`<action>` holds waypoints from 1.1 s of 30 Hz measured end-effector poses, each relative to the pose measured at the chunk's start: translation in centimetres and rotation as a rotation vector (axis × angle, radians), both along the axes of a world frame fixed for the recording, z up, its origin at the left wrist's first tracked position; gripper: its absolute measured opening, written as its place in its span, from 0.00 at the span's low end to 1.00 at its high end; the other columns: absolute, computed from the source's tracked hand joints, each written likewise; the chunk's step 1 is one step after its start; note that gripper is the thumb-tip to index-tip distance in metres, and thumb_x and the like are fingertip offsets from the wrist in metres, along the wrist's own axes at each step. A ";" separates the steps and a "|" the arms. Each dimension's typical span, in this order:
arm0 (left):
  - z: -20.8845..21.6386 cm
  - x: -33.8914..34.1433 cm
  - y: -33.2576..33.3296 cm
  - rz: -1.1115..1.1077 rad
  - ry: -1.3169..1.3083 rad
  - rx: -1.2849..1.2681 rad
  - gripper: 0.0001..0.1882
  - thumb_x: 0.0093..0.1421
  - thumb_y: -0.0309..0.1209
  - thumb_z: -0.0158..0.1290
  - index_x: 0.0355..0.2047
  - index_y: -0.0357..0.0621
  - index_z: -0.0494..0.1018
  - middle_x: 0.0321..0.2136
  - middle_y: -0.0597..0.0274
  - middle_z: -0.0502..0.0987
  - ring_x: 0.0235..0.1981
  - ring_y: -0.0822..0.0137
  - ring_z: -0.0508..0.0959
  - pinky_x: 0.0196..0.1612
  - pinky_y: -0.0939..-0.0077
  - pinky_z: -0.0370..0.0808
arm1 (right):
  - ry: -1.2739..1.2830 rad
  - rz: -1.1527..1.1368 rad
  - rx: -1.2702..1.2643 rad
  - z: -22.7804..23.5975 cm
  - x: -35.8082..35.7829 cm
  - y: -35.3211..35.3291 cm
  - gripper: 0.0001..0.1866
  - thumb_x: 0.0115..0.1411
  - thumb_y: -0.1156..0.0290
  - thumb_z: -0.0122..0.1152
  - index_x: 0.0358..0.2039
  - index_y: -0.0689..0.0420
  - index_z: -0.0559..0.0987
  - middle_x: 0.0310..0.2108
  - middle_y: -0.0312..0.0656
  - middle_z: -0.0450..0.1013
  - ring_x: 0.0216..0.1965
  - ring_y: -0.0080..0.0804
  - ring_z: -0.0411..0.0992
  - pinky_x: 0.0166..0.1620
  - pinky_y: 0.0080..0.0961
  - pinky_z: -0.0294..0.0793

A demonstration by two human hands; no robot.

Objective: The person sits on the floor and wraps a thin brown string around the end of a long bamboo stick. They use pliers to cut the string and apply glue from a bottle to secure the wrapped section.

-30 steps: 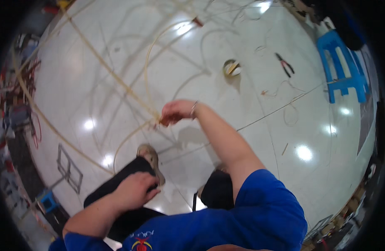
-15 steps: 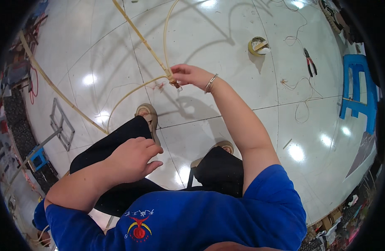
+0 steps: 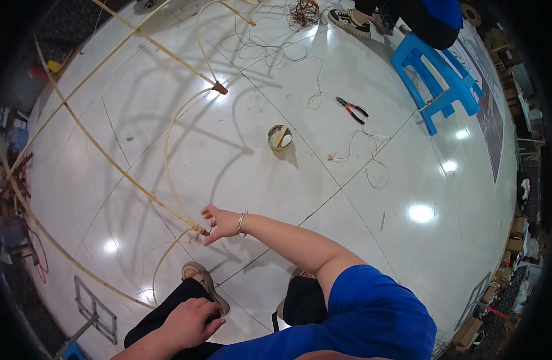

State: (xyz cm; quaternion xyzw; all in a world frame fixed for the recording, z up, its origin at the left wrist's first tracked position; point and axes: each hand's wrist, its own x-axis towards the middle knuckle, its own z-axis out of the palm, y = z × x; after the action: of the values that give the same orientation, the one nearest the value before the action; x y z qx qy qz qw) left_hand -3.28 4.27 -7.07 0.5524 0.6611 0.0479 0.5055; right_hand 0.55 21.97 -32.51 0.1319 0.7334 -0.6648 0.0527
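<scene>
A large frame of thin pale bamboo strips [image 3: 117, 167] fills the left side, with curved pieces meeting long straight ones. One joint [image 3: 201, 230], bound with something brown, ends beside my right hand [image 3: 223, 224]. That hand has its thumb and fingers apart in a C shape around the joint's tip; whether they touch it is hard to tell. Another curved strip [image 3: 167, 144] runs up to a second brown-wrapped joint [image 3: 219, 88]. My left hand [image 3: 193, 324] hovers over or rests on my left knee, loosely bent, thumb away from the fingers, holding nothing.
On the tiled floor stand a small tin [image 3: 279, 138] with a stick and white stuff, red-handled pliers [image 3: 351, 110] and loose thin wire [image 3: 372, 157]. A blue stool [image 3: 429, 75] is at upper right beside another person's shoe [image 3: 350, 24]. A grey metal stand [image 3: 96, 311] sits lower left.
My view has swung up and to the right, bringing in more of the frame and another person. My right hand's fingers have spread from the joint. My left hand stays near my knee.
</scene>
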 end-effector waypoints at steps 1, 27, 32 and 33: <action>0.1 0.0 0.0 -0.008 0.003 0.006 0.14 0.55 0.40 0.53 0.35 0.43 0.73 0.28 0.56 0.73 0.32 0.55 0.74 0.37 0.65 0.71 | -0.005 -0.052 -0.121 0.0 -0.5 -0.5 0.21 0.53 0.58 0.63 0.39 0.60 0.71 0.33 0.42 0.75 0.31 0.26 0.74 0.32 0.23 0.73; 1.3 0.5 0.0 -0.048 0.025 -0.035 0.16 0.54 0.39 0.55 0.39 0.43 0.72 0.30 0.54 0.73 0.35 0.54 0.74 0.40 0.65 0.71 | -0.402 0.427 -0.036 -3.8 4.6 6.6 0.10 0.53 0.68 0.53 0.32 0.54 0.81 0.14 0.30 0.66 0.16 0.20 0.61 0.21 0.22 0.64; 0.0 0.2 -0.5 -0.049 0.018 0.071 0.14 0.54 0.38 0.54 0.36 0.43 0.72 0.29 0.54 0.71 0.33 0.53 0.72 0.37 0.63 0.70 | -0.381 0.350 -0.233 -1.3 4.8 11.4 0.11 0.57 0.66 0.52 0.36 0.52 0.80 0.21 0.32 0.71 0.20 0.17 0.65 0.22 0.17 0.65; 0.5 0.1 -0.5 -0.043 0.015 0.035 0.14 0.54 0.38 0.54 0.36 0.42 0.71 0.29 0.55 0.72 0.34 0.53 0.73 0.38 0.64 0.70 | -0.395 0.400 -0.205 -0.7 4.4 10.9 0.12 0.56 0.64 0.55 0.37 0.53 0.80 0.26 0.36 0.75 0.27 0.21 0.70 0.31 0.18 0.70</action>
State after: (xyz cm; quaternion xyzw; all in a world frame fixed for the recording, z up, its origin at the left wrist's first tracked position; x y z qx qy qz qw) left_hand -3.14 3.80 -6.61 0.5758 0.6517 0.0445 0.4917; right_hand 4.95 32.92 -33.18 0.1058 0.6494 -0.6733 0.3374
